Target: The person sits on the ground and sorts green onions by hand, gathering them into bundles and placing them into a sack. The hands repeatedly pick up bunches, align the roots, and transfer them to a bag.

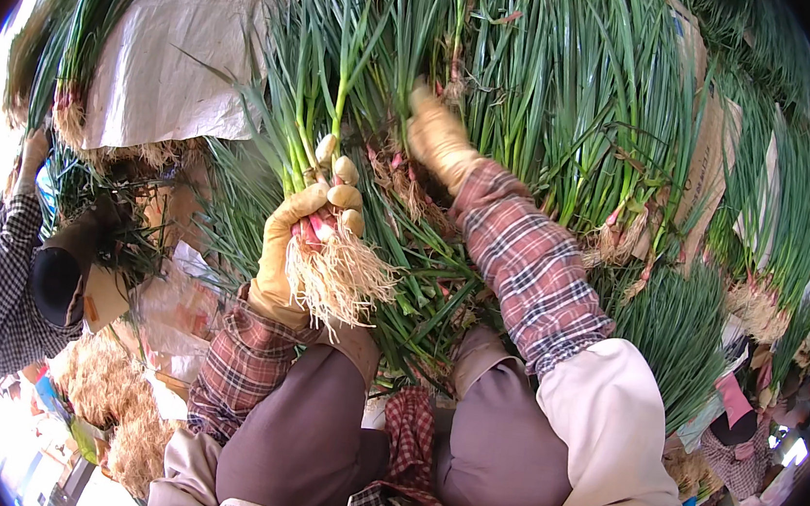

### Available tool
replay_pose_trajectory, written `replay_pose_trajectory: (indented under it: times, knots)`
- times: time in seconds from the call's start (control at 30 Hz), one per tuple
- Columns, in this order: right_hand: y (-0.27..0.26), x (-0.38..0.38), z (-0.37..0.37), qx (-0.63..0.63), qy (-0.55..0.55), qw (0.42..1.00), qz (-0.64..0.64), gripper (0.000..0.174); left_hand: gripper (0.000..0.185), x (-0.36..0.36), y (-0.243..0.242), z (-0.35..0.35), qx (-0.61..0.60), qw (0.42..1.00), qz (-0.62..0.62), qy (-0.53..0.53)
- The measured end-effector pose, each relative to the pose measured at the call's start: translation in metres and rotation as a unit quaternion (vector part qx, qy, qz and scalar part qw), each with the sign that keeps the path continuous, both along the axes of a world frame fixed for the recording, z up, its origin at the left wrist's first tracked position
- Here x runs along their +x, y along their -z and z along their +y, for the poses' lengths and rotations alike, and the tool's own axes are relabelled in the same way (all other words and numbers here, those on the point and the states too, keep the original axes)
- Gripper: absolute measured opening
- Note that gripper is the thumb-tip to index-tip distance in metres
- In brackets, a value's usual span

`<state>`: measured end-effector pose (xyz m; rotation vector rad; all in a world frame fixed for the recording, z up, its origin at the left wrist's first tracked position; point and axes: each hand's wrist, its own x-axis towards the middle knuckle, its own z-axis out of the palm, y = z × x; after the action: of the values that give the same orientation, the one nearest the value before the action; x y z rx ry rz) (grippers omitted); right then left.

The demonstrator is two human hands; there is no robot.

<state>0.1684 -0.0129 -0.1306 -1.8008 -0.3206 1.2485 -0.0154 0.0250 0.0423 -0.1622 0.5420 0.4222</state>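
Observation:
My left hand [305,221], in a tan glove, grips a bunch of spring onions [323,229] just above their pale, stringy roots. The bunch's green leaves point away from me and its reddish bulbs show below my fingers. My gloved right hand [442,136] reaches forward over loose spring onions [406,176] with reddish bulbs. It is blurred, and whether its fingers hold anything is hidden. Beyond both hands, a thick row of spring onions [540,68] lies with its leaves pointing away.
Cut green leaves [419,291] are heaped between my knees. A pale woven sheet [184,41] lies at the upper left, near another person's checked sleeve [1,273]. Piles of roots [97,377] lie at the lower left. At the right are cardboard [710,158] and another person [738,439].

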Motion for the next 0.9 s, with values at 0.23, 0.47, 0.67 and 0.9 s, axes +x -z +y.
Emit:
replay_pose_trajectory:
  times: [0.23, 0.47, 0.67, 0.9]
  knots:
    - [-0.019, -0.001, -0.043, -0.074, -0.149, 0.967, 0.191, 0.045, 0.039, -0.009, -0.001, 0.005, -0.004, 0.998, -0.057, 0.036]
    - [-0.013, 0.067, 0.001, -0.18, -0.053, 0.944, -0.271, 0.025, 0.059, -0.008, 0.006, 0.002, 0.023, 0.999, -0.043, 0.025]
    - [0.001, 0.08, 0.0, -0.146, 0.006, 0.97, -0.196, 0.024, 0.047, -0.009, 0.012, -0.003, 0.043, 0.999, -0.01, 0.016]
    - [-0.007, 0.11, -0.055, -0.216, -0.272, 0.911, -0.222, 0.012, 0.036, -0.009, 0.019, -0.009, 0.028, 0.997, 0.064, 0.032]
